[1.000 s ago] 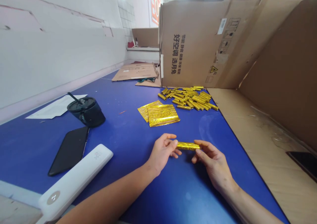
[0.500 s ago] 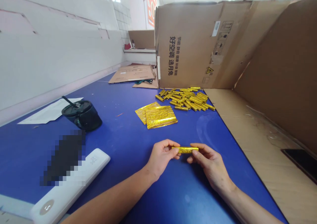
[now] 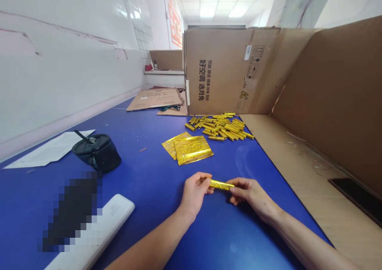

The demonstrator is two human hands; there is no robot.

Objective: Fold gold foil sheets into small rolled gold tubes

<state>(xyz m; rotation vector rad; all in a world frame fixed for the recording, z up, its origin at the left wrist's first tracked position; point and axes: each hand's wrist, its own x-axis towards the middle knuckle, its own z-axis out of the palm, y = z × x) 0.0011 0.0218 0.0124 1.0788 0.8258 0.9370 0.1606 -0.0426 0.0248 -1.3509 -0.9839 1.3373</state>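
Note:
A thin gold foil roll [image 3: 220,184] is held just above the blue table, tilted slightly down to the right. My left hand [image 3: 195,190] pinches its left end between thumb and fingers. At the other end, the thumb and fingertips of my right hand [image 3: 246,191] are closed on the roll. Beyond my hands lie two flat gold foil sheets [image 3: 193,149], one partly over the other. Farther back is a loose heap of several gold foil rolls [image 3: 227,126].
Large cardboard panels [image 3: 227,71] stand behind and to the right of the blue table [image 3: 143,190]. On the left are a dark lidded mug [image 3: 103,154], white paper [image 3: 44,148], a long white device [image 3: 110,218] and a pixelated dark patch. A dark flat object [image 3: 355,196] lies at right.
The roll has gone from level to tilted, its right end lower. My right hand has shifted slightly left along it. The camera view has tipped upward.

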